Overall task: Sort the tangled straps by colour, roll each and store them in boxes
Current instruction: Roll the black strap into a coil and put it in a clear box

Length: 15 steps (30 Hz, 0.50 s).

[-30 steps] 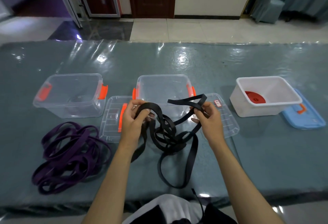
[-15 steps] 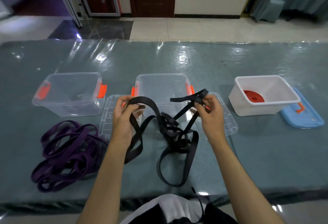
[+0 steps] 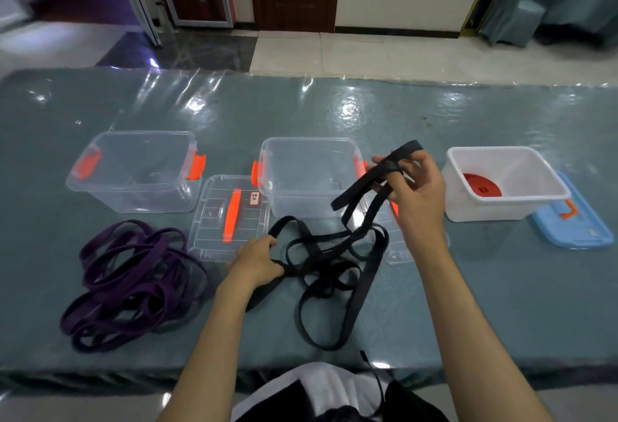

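Observation:
A long black strap (image 3: 337, 264) lies in tangled loops on the table in front of me. My right hand (image 3: 416, 192) holds one end of it raised in front of the middle clear box (image 3: 309, 175), fingers pinched on the strap. My left hand (image 3: 257, 262) rests low on the table and grips a loop at the left of the tangle. A heap of purple strap (image 3: 133, 283) lies to the left, untouched. A second clear box (image 3: 133, 170) stands at the back left. A white box (image 3: 505, 182) on the right holds a rolled red strap (image 3: 481, 184).
A clear lid with an orange handle (image 3: 229, 217) lies between the two clear boxes. Another clear lid (image 3: 401, 247) sits partly under the black strap. A blue lid (image 3: 572, 221) lies right of the white box. The table has a shiny teal plastic cover (image 3: 501, 304).
My left hand dropped from chest height down to the table, still on the black strap. My right hand moved right and up with the strap's end, and the tangle spread lower.

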Motion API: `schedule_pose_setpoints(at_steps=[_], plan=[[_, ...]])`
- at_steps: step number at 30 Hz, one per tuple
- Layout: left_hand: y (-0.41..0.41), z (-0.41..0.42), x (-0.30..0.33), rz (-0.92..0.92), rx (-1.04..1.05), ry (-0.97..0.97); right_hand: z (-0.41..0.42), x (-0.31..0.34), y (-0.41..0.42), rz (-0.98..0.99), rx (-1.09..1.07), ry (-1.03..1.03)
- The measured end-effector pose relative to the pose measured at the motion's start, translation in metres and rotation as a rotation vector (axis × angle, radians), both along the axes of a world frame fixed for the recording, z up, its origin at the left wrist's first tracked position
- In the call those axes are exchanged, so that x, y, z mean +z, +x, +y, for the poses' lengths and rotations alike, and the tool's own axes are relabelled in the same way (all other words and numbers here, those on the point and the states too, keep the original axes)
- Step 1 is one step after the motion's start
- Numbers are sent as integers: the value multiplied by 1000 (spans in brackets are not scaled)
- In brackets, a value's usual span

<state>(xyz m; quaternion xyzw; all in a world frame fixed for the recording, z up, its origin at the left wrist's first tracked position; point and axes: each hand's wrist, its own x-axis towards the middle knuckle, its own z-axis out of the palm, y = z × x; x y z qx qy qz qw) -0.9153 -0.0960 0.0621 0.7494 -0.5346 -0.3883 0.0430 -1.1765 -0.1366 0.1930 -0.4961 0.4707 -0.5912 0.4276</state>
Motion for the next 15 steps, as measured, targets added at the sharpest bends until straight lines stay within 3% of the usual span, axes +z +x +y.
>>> schedule_pose_setpoints(at_steps=[3,5,9,15], plan=[[-17,-3,5,94,-64,-77,2,5,0,12,21,-5],[-30,-5,12,309,-96,-189,4,6,2,9,40,8],[-54,-8,49,764,29,-429,4,5,2,40,146,31],[-69,-20,96,829,-94,-527,2,-2,6,208,319,74]])
